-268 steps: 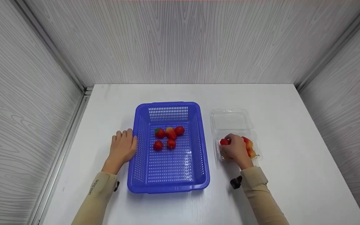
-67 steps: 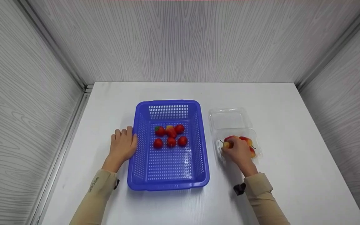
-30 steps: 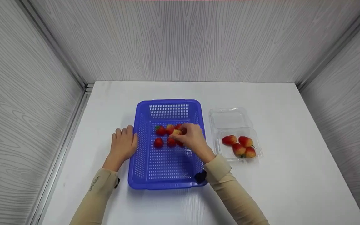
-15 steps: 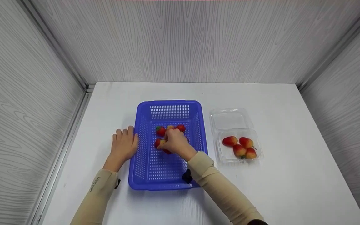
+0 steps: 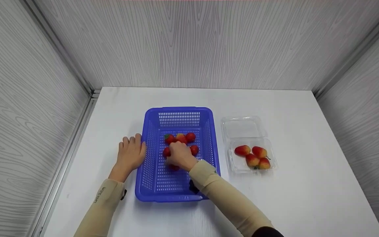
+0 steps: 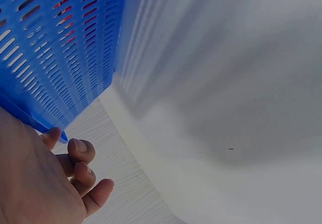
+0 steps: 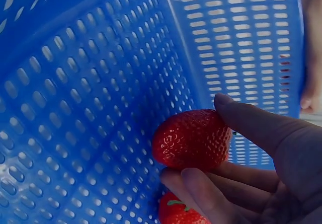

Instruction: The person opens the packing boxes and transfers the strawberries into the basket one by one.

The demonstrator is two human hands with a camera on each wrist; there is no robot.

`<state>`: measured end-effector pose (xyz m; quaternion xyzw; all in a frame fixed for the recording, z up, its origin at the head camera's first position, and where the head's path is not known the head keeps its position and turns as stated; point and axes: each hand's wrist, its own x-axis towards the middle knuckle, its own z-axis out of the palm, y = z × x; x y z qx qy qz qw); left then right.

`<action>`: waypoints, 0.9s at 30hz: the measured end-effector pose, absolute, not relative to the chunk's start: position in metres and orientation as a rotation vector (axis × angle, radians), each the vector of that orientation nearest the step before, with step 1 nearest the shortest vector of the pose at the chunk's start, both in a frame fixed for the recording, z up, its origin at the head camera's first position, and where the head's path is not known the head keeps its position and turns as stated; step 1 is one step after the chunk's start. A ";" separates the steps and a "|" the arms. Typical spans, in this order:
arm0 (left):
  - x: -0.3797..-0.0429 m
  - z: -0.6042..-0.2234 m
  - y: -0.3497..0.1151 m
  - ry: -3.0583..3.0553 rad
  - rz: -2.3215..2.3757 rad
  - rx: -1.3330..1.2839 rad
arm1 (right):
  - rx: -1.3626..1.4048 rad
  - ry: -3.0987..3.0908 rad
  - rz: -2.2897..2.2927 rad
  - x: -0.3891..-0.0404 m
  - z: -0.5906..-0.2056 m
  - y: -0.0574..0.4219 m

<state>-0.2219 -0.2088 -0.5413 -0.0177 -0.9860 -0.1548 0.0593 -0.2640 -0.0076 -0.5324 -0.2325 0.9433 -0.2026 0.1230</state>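
My right hand (image 5: 180,155) is low inside the blue perforated basket (image 5: 163,198). Its thumb and fingers pinch a red toy strawberry (image 7: 190,139), which the right wrist view shows just off the basket floor or close to it. Part of another strawberry (image 7: 176,215) with a green leaf lies beneath the fingers. Beyond the hand, several strawberries (image 5: 190,137) sit in two rows, some partly covered by it. My left hand (image 5: 131,153) rests at the basket's left rim, fingers extended forward and loosely bent, with the thumb on the rim.
Right of the basket, a clear plastic clamshell box (image 5: 243,128) lies with its lid folded back. Several red-yellow strawberries (image 5: 252,160) are in its near half. Wood-grain panels (image 5: 189,42) surround the white table (image 5: 308,164) at the back and sides.
Earlier my right hand laid one strawberry in the near row. It then took another from the clear box, carried it left over the basket, and lowered it nearer the front. The left hand stayed.
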 end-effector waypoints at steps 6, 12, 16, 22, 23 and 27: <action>-0.222 -0.541 -0.208 -3.007 -0.483 -0.049 | -0.674 2.730 -0.556 -0.263 -0.535 -0.011; -0.223 -0.541 -0.208 -3.004 -0.486 -0.054 | -0.656 2.752 -0.544 -0.265 -0.539 -0.011; -0.223 -0.542 -0.209 -3.008 -0.487 -0.051 | -0.658 2.745 -0.567 -0.265 -0.541 -0.011; -0.222 -0.542 -0.208 -3.021 -0.490 -0.045 | -0.673 2.750 -0.579 -0.264 -0.542 -0.009; -0.222 -0.542 -0.208 -3.022 -0.488 -0.046 | -0.677 2.756 -0.574 -0.263 -0.541 -0.008; -0.223 -0.541 -0.208 -3.015 -0.490 -0.049 | -0.679 2.783 -0.535 -0.263 -0.535 -0.006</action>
